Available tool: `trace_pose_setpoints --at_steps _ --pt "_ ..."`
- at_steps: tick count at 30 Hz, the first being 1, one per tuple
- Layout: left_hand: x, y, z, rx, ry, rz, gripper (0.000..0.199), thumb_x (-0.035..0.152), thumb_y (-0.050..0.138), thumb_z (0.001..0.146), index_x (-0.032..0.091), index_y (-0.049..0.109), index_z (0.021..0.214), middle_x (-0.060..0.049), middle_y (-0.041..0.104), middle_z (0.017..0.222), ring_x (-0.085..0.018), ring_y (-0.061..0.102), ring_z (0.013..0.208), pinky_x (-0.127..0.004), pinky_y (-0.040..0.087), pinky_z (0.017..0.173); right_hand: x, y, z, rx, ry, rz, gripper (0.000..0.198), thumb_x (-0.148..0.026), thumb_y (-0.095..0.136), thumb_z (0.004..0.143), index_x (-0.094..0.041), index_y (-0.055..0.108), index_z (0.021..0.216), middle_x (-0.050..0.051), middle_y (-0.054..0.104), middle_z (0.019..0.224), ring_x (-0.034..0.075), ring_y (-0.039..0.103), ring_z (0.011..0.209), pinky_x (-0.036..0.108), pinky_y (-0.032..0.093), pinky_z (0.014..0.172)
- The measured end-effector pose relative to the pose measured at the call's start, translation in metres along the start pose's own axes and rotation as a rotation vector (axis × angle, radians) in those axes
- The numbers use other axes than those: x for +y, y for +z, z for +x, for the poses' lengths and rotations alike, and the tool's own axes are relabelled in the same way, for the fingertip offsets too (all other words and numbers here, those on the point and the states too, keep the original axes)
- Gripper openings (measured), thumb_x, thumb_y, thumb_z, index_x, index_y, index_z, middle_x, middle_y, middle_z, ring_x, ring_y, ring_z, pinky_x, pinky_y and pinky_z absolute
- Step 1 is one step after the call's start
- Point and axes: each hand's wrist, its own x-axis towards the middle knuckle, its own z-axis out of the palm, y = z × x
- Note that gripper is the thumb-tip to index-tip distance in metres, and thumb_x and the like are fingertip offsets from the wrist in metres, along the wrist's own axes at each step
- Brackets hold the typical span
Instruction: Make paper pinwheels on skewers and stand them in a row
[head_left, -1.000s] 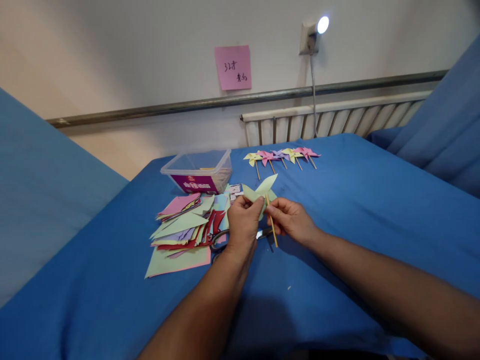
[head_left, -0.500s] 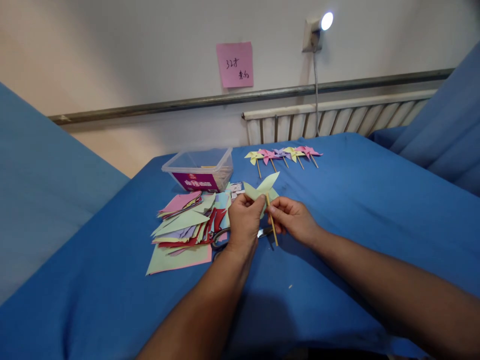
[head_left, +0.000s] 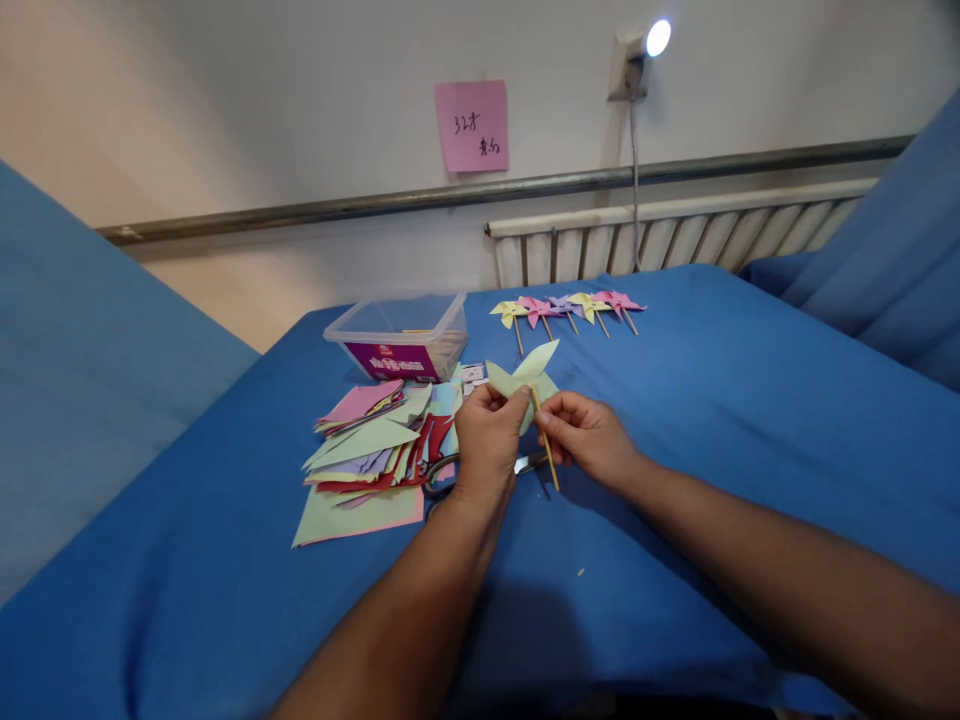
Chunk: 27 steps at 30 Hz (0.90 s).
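Observation:
A pale green paper pinwheel (head_left: 537, 362) is pinched in my left hand (head_left: 487, 435), thumb toward me, its blades pointing up and away. Against the pinwheel's middle leans the upper end of a thin wooden stick (head_left: 550, 458). My right hand (head_left: 585, 432) is closed on that stick between thumb and fingertips, just below the pinwheel. How stick and paper join is hidden by my left thumb. Below the hands lie scissors (head_left: 531, 462) with dark handles, partly covered by my left hand and wrist.
Stacked coloured paper (head_left: 367, 440) lies to the left. Behind it stands a clear plastic box (head_left: 394, 335) with sticks inside. Several finished pinwheels (head_left: 566, 308) rest in a row at the back of the blue-covered table (head_left: 720, 400). A radiator (head_left: 675, 235) runs along the wall.
The stick's lower end has shifted very slightly to the right with my right fingers. Both hands keep the same hold; otherwise little differs.

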Motion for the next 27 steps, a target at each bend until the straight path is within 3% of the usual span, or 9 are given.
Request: trace_pose_setpoints --at_steps 27 --pt "-0.0012 -0.0012 0.0006 -0.004 0.025 0.072 0.026 0.034 0.074 0.058 0.014 0.06 0.067 0.003 0.057 0.059 -0.009 0.047 0.053 -0.021 0.035 0.051 -0.0014 0.0008 -0.0005 0.025 0.003 -0.018 0.033 -0.049 0.068 0.071 -0.019 0.053 0.075 -0.007 0.053 0.049 0.007 0.047 0.038 0.019 0.033 0.036"
